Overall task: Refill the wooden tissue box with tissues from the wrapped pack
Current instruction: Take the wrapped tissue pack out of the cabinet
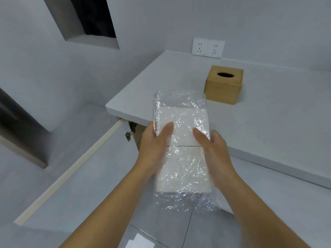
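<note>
I hold a wrapped pack of white tissues point(182, 163) in clear crinkled plastic in front of me, above the counter's near edge. My left hand point(152, 145) grips its left side with the thumb on top. My right hand point(216, 154) grips the right side, thumb lying across the wrap. Two stacks of tissues show through the plastic, one behind the other. The wooden tissue box point(223, 85) stands upright on the white counter point(161, 83) beyond the pack, its oval top slot dark.
A double wall socket point(208, 48) sits on the wall behind the box. An open cabinet door point(80, 169) with a hinge swings out under the counter at the left. A dark wall recess point(89, 20) is at the upper left. Grey tiled floor lies below.
</note>
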`<state>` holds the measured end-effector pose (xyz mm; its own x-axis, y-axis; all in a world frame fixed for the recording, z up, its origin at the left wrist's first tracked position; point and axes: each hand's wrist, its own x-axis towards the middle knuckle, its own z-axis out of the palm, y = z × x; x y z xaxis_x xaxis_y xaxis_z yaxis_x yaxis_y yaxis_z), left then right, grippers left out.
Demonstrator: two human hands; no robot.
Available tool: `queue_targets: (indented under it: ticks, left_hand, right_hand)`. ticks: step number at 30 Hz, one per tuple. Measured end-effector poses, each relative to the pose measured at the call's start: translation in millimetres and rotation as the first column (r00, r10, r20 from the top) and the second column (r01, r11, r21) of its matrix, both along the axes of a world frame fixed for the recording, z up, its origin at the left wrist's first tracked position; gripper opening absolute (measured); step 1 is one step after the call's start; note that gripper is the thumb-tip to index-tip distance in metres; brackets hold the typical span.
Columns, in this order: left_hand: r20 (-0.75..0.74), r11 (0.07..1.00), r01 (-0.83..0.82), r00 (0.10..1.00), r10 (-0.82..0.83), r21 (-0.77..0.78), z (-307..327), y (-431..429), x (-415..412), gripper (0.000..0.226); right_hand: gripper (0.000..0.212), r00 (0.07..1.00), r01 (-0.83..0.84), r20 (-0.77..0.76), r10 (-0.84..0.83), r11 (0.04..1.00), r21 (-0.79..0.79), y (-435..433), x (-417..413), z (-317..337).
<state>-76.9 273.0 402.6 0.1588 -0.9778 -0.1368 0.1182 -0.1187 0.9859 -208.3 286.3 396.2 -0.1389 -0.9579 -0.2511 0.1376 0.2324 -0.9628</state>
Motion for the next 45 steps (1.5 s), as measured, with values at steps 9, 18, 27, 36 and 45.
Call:
queue_targets:
  ticks: [9, 18, 27, 36, 45]
  left_hand:
    - [0.037, 0.988, 0.132, 0.991, -0.129, -0.079, 56.2, -60.6, -23.2, 0.019]
    - [0.052, 0.945, 0.310, 0.951, -0.306, -0.105, 79.9, -127.3, -68.1, 0.009]
    - [-0.007, 0.900, 0.430, 0.902, -0.432, -0.067, 80.9, -160.4, -149.3, 0.003]
    - [-0.023, 0.890, 0.455, 0.891, -0.454, 0.043, 60.2, -208.5, -248.8, 0.057]
    - [0.098, 0.881, 0.444, 0.881, -0.462, 0.163, 37.0, -246.2, -314.9, 0.025]
  right_hand:
    - [0.029, 0.992, 0.125, 0.003, -0.126, 0.990, -0.060, -47.9, -22.6, 55.2]
    - [0.023, 0.960, 0.269, -0.050, -0.276, 0.957, -0.112, -86.0, -63.6, 88.7]
    - [0.032, 0.911, 0.398, -0.091, -0.402, 0.916, -0.057, -103.9, -134.0, 91.8]
    - [0.016, 0.896, 0.427, -0.126, -0.427, 0.904, -0.023, -150.0, -232.1, 73.0]
    - [0.026, 0.886, 0.456, -0.133, -0.443, 0.885, 0.091, -195.9, -299.1, 42.6]
